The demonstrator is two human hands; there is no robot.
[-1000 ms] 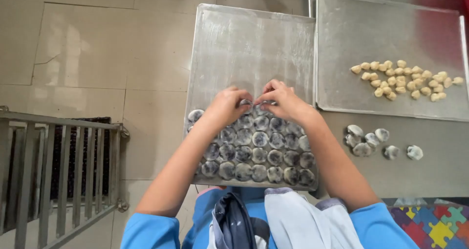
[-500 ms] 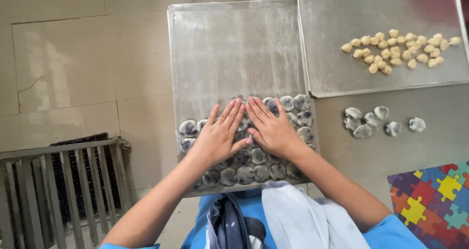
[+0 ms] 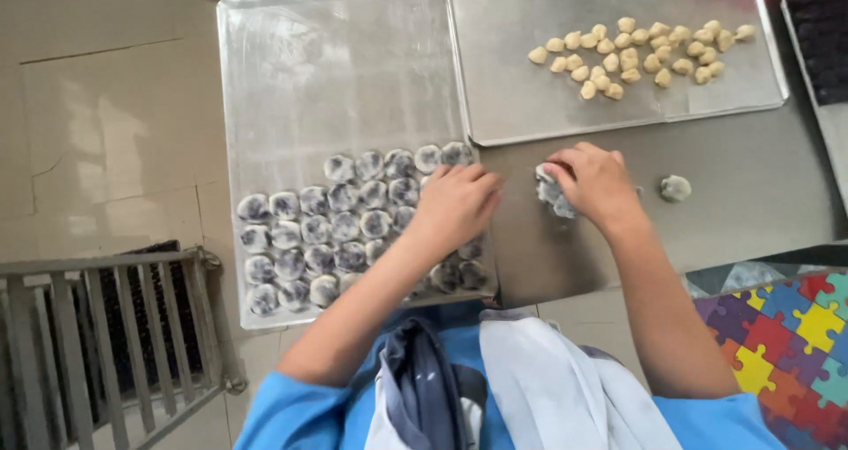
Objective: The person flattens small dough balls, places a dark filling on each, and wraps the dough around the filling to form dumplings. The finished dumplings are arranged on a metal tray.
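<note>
A metal tray (image 3: 336,70) holds rows of grey dusted discs (image 3: 318,229). The left hand (image 3: 455,204) rests flat and unclenched on their three o'clock edge. At three o'clock from it, the right hand (image 3: 596,183) pinches loose discs (image 3: 552,189) on the steel table (image 3: 751,194).

Two hands at trays of dough pieces

The left hand (image 3: 455,204) rests palm down on the grey discs (image 3: 340,225) filling the near part of the left tray (image 3: 336,70). The right hand (image 3: 594,183) is closed over a few discs (image 3: 552,192) on the steel table (image 3: 760,194); one loose disc (image 3: 676,188) lies just beside it. Pale balls (image 3: 640,54) sit in the far tray (image 3: 521,105).
</note>
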